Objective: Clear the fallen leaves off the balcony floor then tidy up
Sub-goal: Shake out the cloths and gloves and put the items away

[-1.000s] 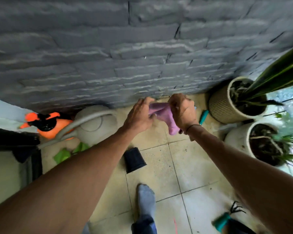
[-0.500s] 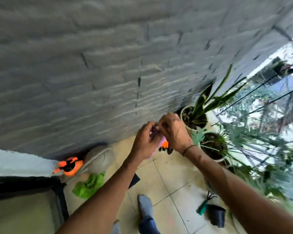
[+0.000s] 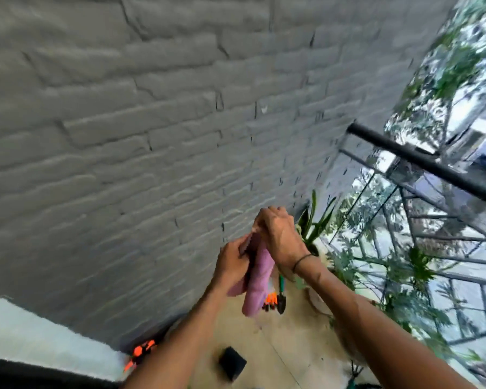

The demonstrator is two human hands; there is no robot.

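Purple cloth [image 3: 260,279] hangs between both hands, in front of the grey brick wall [image 3: 152,136]. The left hand [image 3: 233,262] grips its side edge with curled fingers and the right hand [image 3: 278,234] pinches the top, now lifted higher than half a second ago, so the cloth hangs long again. I judge the leaves are finished and tidying goes on above the tiled floor [image 3: 286,346].
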